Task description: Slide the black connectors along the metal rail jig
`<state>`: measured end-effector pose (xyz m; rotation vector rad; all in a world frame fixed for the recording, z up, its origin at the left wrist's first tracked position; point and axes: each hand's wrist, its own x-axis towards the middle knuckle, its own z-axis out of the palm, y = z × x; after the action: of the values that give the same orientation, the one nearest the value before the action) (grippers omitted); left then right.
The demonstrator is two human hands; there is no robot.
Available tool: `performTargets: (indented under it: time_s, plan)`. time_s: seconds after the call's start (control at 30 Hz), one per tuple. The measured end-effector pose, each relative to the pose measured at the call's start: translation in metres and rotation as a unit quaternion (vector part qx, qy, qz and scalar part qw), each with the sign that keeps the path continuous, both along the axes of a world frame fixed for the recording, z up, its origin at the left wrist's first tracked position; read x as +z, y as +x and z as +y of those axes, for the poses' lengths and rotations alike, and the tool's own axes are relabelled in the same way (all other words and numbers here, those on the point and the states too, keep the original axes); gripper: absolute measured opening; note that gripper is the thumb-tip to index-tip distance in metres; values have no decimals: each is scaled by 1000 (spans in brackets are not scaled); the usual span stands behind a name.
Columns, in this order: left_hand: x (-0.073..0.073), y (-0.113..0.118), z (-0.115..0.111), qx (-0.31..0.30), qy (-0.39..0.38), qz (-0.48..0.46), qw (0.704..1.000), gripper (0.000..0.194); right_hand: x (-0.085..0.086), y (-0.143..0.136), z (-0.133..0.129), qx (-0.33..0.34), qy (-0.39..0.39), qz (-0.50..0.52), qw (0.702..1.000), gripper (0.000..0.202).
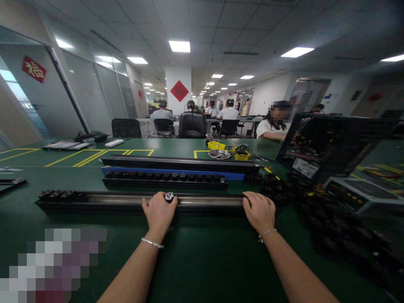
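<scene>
A long black rail with a shiny metal channel [208, 202] lies crosswise in front of me on the green table. At its middle, my left hand [160, 213] is closed around a small round black part with a pale top [169, 196], at the channel. My right hand [260, 211] grips the rail near its right end, fingers curled over the edge. Several small black parts [58, 194] sit in the rail's left end. Just behind it, a shorter black tray [164, 183] carries a row of round black parts [175, 176].
Beyond the tray lie a blue strip [235, 175] and another long black rail [183, 163]. Loose black parts [334, 216] are heaped at right, near a power supply box [366, 195] and an open computer case [334, 143]. A person [274, 126] sits across the table.
</scene>
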<state>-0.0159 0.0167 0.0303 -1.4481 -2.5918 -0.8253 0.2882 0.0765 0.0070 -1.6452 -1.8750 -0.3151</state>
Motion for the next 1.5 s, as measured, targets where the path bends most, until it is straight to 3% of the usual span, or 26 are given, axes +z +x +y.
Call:
performTargets:
  time_s: [0.83, 0.93, 1.1, 1.5]
  plan:
    - [-9, -4, -2, -43, 46, -3, 998, 45, 0, -5, -6, -5, -43, -4, 999, 39]
    - [-10, -4, -2, -43, 47, 15, 998, 46, -2, -16, -15, 34, -38, -26, 998, 41]
    - [-15, -4, 1, -38, 65, 52, 996, 48, -2, -34, -26, 167, -54, -84, 981, 39]
    - [-15, 8, -1, -87, 74, 84, 990, 45, -3, -33, -20, 174, -52, -73, 981, 28]
